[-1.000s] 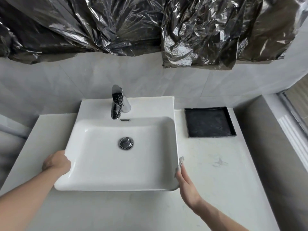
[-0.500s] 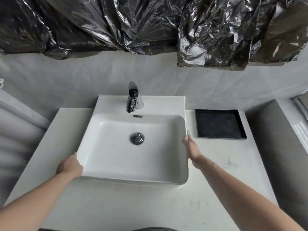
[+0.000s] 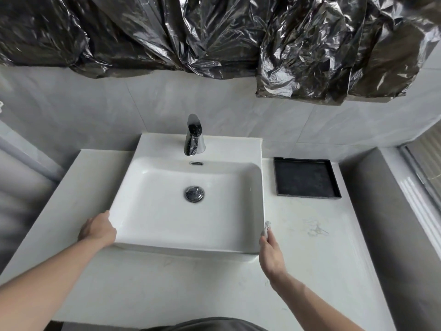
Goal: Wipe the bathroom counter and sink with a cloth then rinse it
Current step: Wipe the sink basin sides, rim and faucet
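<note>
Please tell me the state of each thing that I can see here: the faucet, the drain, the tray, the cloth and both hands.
faucet: off, no water running.
sink: empty, no water pooled.
drain stopper: seated in the drain; sealed or not, unclear.
black tray: empty, flat on the counter.
cloth: small, pressed against the sink's right side.
left hand: gripping the sink's left edge.
right hand: holding the cloth.

— What sort of place is showing here?
— A bathroom — a white basin (image 3: 186, 211) with chrome tap (image 3: 194, 136) is sitting on a pale surface (image 3: 310, 259), grey wall tiles (image 3: 95, 111) running behind.
</note>
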Tool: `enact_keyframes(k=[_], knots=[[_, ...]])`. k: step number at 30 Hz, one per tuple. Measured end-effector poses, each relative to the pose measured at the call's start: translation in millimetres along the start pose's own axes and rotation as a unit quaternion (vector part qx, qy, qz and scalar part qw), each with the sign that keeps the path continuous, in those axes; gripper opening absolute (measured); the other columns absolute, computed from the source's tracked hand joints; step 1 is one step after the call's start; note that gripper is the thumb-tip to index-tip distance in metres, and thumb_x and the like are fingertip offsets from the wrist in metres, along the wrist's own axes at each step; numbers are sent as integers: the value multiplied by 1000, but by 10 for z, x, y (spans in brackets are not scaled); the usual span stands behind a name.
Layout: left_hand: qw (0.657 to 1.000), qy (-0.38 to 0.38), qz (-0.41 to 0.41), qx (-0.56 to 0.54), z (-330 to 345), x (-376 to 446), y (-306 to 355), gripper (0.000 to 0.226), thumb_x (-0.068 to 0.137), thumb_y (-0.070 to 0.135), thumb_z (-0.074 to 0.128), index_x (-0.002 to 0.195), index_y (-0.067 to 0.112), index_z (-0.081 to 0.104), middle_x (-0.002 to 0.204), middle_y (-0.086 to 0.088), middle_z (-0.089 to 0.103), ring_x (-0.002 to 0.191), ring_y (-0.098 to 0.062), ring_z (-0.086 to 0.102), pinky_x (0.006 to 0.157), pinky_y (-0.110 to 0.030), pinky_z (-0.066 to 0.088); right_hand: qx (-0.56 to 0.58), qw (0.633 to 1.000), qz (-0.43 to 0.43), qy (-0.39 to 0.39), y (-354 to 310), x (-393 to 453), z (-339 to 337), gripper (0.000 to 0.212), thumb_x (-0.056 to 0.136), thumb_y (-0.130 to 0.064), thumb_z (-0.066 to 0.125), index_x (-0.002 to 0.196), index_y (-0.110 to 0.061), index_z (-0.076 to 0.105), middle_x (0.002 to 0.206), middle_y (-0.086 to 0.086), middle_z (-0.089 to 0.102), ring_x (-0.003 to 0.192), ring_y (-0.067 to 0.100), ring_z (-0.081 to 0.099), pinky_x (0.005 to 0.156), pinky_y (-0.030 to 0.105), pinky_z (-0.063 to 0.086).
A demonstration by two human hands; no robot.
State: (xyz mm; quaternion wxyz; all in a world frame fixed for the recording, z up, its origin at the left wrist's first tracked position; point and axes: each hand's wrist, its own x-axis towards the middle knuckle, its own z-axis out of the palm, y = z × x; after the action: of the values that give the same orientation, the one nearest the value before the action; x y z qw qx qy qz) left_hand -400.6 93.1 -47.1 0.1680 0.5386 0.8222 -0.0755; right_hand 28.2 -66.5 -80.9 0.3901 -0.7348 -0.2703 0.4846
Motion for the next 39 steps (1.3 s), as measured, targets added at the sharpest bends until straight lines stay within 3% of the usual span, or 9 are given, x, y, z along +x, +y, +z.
enact_keyframes(k=[3, 7, 12, 20, 25, 29, 33, 36, 39], knots=[[1000, -1, 8, -6, -6, -37, 4, 59, 85, 11, 55, 144, 18, 50, 139, -13, 59, 125, -38, 56, 100, -40, 49, 49, 997, 33, 46, 54, -143, 147, 49, 102, -52, 32, 150, -48, 39, 143, -14, 45, 125, 9, 43, 110, 27, 26], [1000, -5, 23, -14, -4, -16, -56, 60, 84, 11, 55, 143, 19, 51, 136, -13, 61, 122, -38, 58, 97, -39, 52, 91, 991, 63, 75, 282, -105, 268, 64, 93, -52, 34, 156, -42, 29, 127, -20, 46, 109, 9, 41, 99, 30, 34], [999, -7, 34, -23, -16, 1, -91, 64, 84, 13, 55, 147, 22, 47, 141, -13, 58, 125, -38, 56, 100, -40, 50, 91, 984, 42, 150, 21, -469, 435, 76, 91, 10, 33, 160, -22, 29, 159, -21, 32, 149, 3, 29, 127, 33, 20], [995, -38, 81, -31, -94, 103, -219, 62, 74, 12, 52, 133, 28, 59, 123, -8, 69, 111, -36, 63, 85, -33, 52, 6, 975, -18, 222, 75, -758, 855, 85, 89, 15, 28, 161, -30, 23, 165, -11, 30, 150, 11, 33, 125, 35, 26], [989, -58, 123, -51, -156, 114, -298, 53, 70, 9, 50, 117, 29, 66, 114, -4, 73, 105, -35, 65, 85, -34, 55, -144, 958, -72, 238, 184, -884, 1017, 78, 92, 17, 28, 162, -14, 18, 172, -4, 2, 155, 1, 0, 112, 5, 7], [985, -65, 146, -73, -172, 156, -367, 53, 70, 9, 50, 115, 32, 67, 112, -2, 74, 103, -34, 66, 84, -33, 54, -219, 933, -123, 257, 205, -868, 1034, 80, 81, 23, 29, 154, -9, 35, 170, 2, 18, 157, 12, 5, 124, 33, 21], [980, -72, 161, -87, -197, 165, -405, 50, 74, 9, 53, 116, 33, 68, 112, -1, 74, 103, -33, 66, 81, -30, 51, -319, 899, -224, 198, -19, -750, 1201, 64, 73, 13, 38, 125, -13, 65, 142, 2, 59, 140, 35, 42, 119, 45, 28], [977, -87, 169, -96, -216, 206, -457, 48, 72, 13, 51, 112, 33, 68, 105, 2, 76, 97, -30, 68, 79, -30, 53, -406, 895, -152, 110, -255, -554, 1273, 74, 72, -8, 35, 143, -20, 54, 143, -3, 60, 137, 29, 49, 119, 50, 24], [974, -97, 179, -101, -192, 290, -519, 50, 67, 17, 48, 111, 33, 67, 102, 4, 77, 95, -28, 69, 81, -33, 56, -479, 875, -55, 33, -435, -286, 1296, 58, 87, -18, 33, 140, -26, 54, 133, 6, 67, 123, 32, 61, 104, 40, 43]])
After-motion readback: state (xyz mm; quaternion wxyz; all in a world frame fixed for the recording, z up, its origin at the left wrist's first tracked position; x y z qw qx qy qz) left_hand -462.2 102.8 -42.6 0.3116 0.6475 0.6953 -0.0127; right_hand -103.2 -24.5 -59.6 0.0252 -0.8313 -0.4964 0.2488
